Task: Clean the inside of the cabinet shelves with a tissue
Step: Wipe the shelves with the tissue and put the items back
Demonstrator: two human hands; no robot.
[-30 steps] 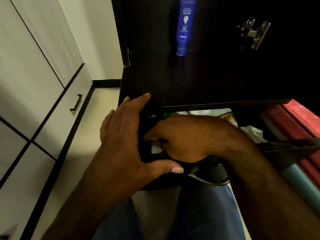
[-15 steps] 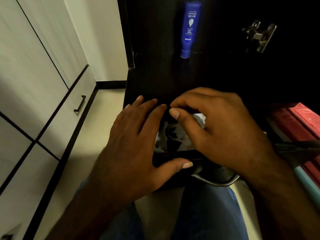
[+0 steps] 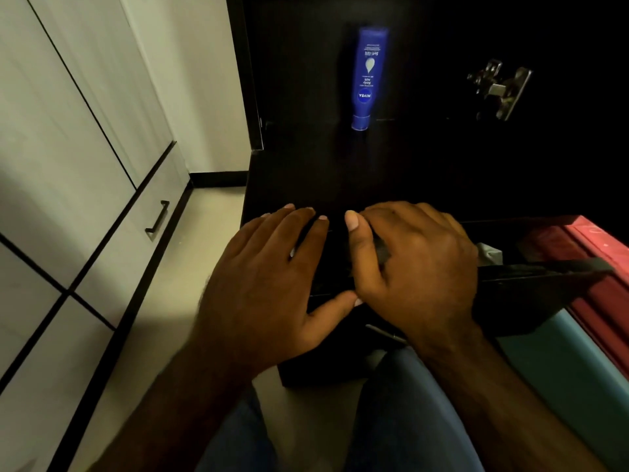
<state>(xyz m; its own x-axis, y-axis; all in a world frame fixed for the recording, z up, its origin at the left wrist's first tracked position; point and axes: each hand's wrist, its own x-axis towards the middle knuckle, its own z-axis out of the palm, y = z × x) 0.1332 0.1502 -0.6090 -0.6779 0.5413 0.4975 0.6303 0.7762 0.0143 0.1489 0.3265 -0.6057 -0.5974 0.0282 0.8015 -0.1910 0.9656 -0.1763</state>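
Observation:
The dark cabinet (image 3: 306,172) stands open in front of me, its lower drawer (image 3: 544,277) pulled out. My right hand (image 3: 418,267) is over the drawer's left part, thumb and curled fingers holding a dark flat packet (image 3: 383,253). My left hand (image 3: 272,284) lies beside it with straight fingers, its thumb touching the right hand's base at the drawer front. A bit of white tissue (image 3: 490,252) shows inside the drawer behind my right hand. Most of the drawer's contents are hidden.
A blue lotion bottle (image 3: 367,76) stands on the dark shelf above. A metal hinge (image 3: 500,88) is on the right. Red boxes (image 3: 599,247) and a teal surface (image 3: 561,369) lie at the right. White drawers with a black handle (image 3: 157,216) line the left.
My right hand came up out of the drawer with a packet and now holds it at the drawer's top. My left hand slid right to meet it.

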